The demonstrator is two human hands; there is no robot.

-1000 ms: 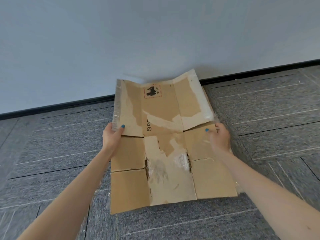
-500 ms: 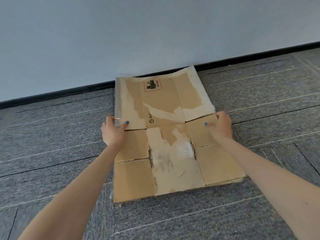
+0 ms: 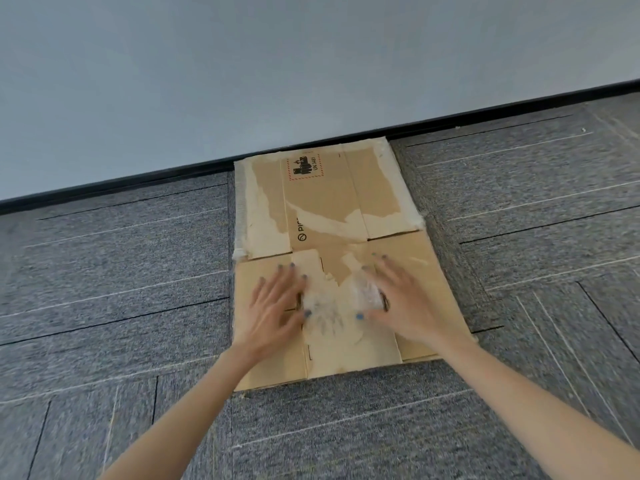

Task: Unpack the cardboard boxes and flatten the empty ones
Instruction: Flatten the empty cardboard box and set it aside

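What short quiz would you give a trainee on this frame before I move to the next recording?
1. True or false: the flattened cardboard box lies on a table.
2. The left hand and right hand are: A) gripping the box's edges; B) pressing flat on top, fingers straight; C) off the box.
3. Fill in: the red-bordered label sits at the box's ____ end, by the wall.
Key: 1 false, it lies on the carpet; 2 B; 3 far.
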